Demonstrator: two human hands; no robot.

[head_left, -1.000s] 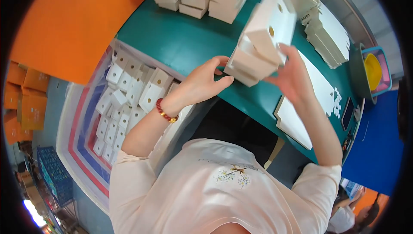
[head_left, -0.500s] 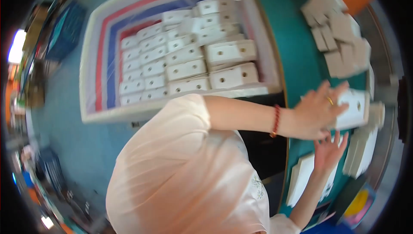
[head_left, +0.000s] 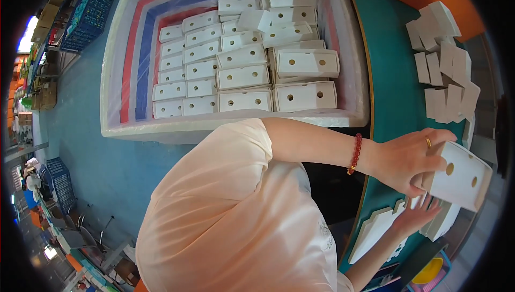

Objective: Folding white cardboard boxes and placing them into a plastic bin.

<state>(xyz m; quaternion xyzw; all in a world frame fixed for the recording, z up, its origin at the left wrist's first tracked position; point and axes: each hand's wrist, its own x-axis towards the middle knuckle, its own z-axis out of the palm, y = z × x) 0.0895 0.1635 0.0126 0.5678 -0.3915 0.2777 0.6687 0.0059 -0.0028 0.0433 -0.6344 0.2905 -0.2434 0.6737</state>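
At the right edge of the frame, the left hand (head_left: 406, 161) grips a folded white cardboard box (head_left: 460, 176) with two round holes in its face, fingers wrapped over the box's near edge and thumb side pressed to it. A gold ring sits on one finger, and a red bead bracelet (head_left: 354, 154) circles the wrist. The box is held tilted above the green table (head_left: 389, 85), just off its right side.

Below it, toward the lower right of the frame, the right hand (head_left: 418, 214) lies with fingers spread flat, gripping nothing, resting against a stack of flat white cardboard blanks (head_left: 378, 231) on the table. Whether its fingertips also touch the underside of the held box cannot be told.

Across the upper middle of the frame stands a large white bin (head_left: 230, 126) lined with clear plastic, its inside striped red and blue. It is packed with rows of finished white boxes (head_left: 244, 77), each showing two holes, stacked upright side by side.

At the upper right, a loose pile of white folded pieces (head_left: 445, 67) sits on the table. A pale peach sleeve (head_left: 214, 206) fills the lower centre. Blue crates (head_left: 88, 10) stand on the floor at the upper left.
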